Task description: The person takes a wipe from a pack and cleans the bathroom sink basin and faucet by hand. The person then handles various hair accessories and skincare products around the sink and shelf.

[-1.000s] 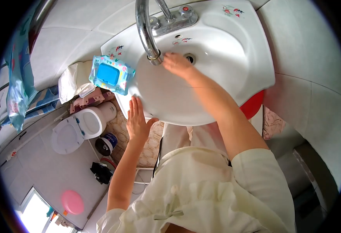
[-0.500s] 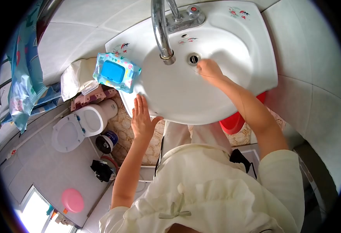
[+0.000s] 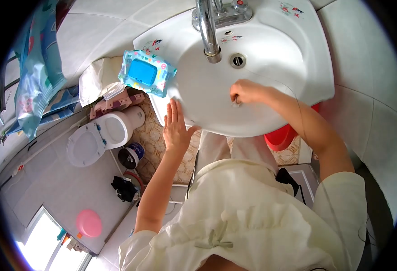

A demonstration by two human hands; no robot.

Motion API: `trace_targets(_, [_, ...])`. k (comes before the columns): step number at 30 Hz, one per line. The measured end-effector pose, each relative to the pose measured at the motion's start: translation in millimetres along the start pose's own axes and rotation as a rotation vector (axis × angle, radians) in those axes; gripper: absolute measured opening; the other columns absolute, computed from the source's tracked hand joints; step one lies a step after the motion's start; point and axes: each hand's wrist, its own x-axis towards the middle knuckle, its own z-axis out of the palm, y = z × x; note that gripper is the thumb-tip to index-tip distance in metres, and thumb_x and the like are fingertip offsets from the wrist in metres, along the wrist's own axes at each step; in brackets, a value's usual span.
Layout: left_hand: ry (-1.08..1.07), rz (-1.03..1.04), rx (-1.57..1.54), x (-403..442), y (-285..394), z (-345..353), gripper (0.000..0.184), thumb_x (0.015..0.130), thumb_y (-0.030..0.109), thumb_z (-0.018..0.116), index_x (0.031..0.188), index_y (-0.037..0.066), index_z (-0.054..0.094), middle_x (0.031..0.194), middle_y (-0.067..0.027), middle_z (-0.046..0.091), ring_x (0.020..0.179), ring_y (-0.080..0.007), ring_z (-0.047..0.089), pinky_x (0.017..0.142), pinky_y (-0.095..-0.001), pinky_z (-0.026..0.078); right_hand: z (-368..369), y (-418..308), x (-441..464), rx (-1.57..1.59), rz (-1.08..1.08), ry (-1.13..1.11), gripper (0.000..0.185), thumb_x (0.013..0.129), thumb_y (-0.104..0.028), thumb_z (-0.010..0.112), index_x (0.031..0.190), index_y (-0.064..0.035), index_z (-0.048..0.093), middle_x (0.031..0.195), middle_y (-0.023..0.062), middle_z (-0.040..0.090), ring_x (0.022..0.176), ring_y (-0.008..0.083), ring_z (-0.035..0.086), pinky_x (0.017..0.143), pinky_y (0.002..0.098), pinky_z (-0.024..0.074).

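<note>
The white washbasin (image 3: 198,125) fills the upper middle of the head view. My left hand (image 3: 177,128) lies on its front-left rim, fingers stretched out and thumb apart, holding nothing. Inside the bowl, my right hand (image 3: 249,92) is closed, low over the front part. A small whitish scrap (image 3: 236,104) shows beneath its fingers, too little of it visible to name. Behind that hand is the drain (image 3: 237,61), under a chrome faucet (image 3: 209,36). A blue pack of wipes (image 3: 160,74), its lid closed, rests on the basin's left rim just beyond my left hand.
A red bucket (image 3: 281,139) stands under the basin's right side. To the left are a toilet (image 3: 115,131) with its lid up, a dark tub (image 3: 128,157) and a white bag (image 3: 92,86). A tiled wall (image 3: 361,97) bounds the right side.
My right hand has moved from beside the drain toward the front of the bowl, and the whitish scrap now shows under it. My left hand stays on the rim. The view has shifted slightly.
</note>
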Motion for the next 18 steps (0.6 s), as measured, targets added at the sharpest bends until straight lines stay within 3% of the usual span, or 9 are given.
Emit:
trace_targets(2, [0.005,0.001,0.006,-1,-1,2,0.104,0.064,0.039,0.076,0.142,-0.001,0.019,0.148,-0.0205,0.019,0.135,-0.0352,0.026,0.105,-0.0406,0.034,-10,2,13,-0.054,0.002,-0.048,0.005,0.072,-0.009,0.064,0.075,-0.006,0.066,0.072,0.0105,0.066,0.07,0.0296,0.063,0.065,0.0395,0.0488])
trace_targets(4, [0.015,0.002,0.018,0,-2,4,0.104,0.064,0.039,0.076,0.142,-0.001,0.019,0.148,-0.0205,0.02,0.135,-0.0354,0.026,0.104,-0.0408,0.035,-3,-7,53,0.113,0.085,0.362,0.009,0.071,-0.011,0.065,0.079,-0.006,0.067,0.075,0.0108,0.065,0.072,0.0293,0.062,0.065,0.0389,0.0482])
trace_targets(6, [0.025,0.013,0.002,-1,-3,5,0.104,0.064,0.04,0.076,0.142,-0.001,0.02,0.148,-0.0205,0.021,0.135,-0.0357,0.027,0.104,-0.041,0.035,19,-27,88,0.297,0.035,0.672,0.011,0.071,-0.013,0.066,0.08,-0.0064,0.066,0.077,0.0103,0.064,0.073,0.0296,0.061,0.065,0.0383,0.0477])
trace_targets(8, [0.033,0.034,0.01,-2,-4,4,0.105,0.064,0.04,0.076,0.142,-0.002,0.02,0.148,-0.0209,0.021,0.134,-0.0361,0.027,0.104,-0.0415,0.035,51,-46,107,0.384,0.007,0.785,0.01,0.072,-0.013,0.066,0.08,-0.007,0.066,0.078,0.0097,0.063,0.073,0.0293,0.061,0.066,0.0379,0.0474])
trace_targets(10, [0.033,0.021,-0.022,-1,-2,2,0.105,0.063,0.041,0.076,0.141,-0.002,0.02,0.148,-0.021,0.021,0.134,-0.0362,0.027,0.104,-0.042,0.035,60,-60,87,0.428,0.008,0.74,0.009,0.072,-0.01,0.065,0.08,-0.0071,0.066,0.078,0.0095,0.063,0.075,0.0285,0.061,0.066,0.0376,0.0478])
trace_targets(12, [0.036,0.026,-0.006,0,-2,4,0.105,0.064,0.042,0.075,0.142,-0.002,0.02,0.148,-0.021,0.021,0.135,-0.0362,0.026,0.104,-0.0417,0.035,59,-59,56,0.325,-0.117,0.371,0.014,0.071,-0.002,0.063,0.084,-0.0031,0.067,0.08,0.0083,0.065,0.073,0.0239,0.063,0.067,0.0335,0.0488])
trace_targets(13, [0.033,0.03,0.017,-1,-3,4,0.105,0.064,0.042,0.075,0.142,-0.001,0.02,0.148,-0.0209,0.021,0.135,-0.0362,0.026,0.104,-0.0415,0.035,49,-59,45,0.324,-0.116,0.368,0.014,0.071,-0.002,0.063,0.084,-0.0031,0.067,0.08,0.0083,0.065,0.073,0.0239,0.063,0.067,0.0335,0.0488])
trace_targets(15, [0.042,0.035,0.021,-1,-3,4,0.104,0.064,0.042,0.075,0.142,-0.001,0.02,0.148,-0.0207,0.021,0.135,-0.036,0.026,0.104,-0.0412,0.035,33,-60,28,0.27,-0.172,0.045,0.012,0.071,-0.001,0.062,0.082,-0.0032,0.066,0.08,0.0074,0.065,0.073,0.0241,0.062,0.068,0.0334,0.0483])
trace_targets(18, [0.036,0.035,0.022,-3,-3,4,0.104,0.065,0.043,0.075,0.142,-0.001,0.02,0.148,-0.0203,0.02,0.135,-0.0358,0.026,0.104,-0.0406,0.035,28,-69,59,0.31,-0.068,0.214,0.011,0.07,0.0,0.061,0.079,-0.0034,0.066,0.079,0.0067,0.064,0.073,0.0237,0.062,0.067,0.0325,0.0481])
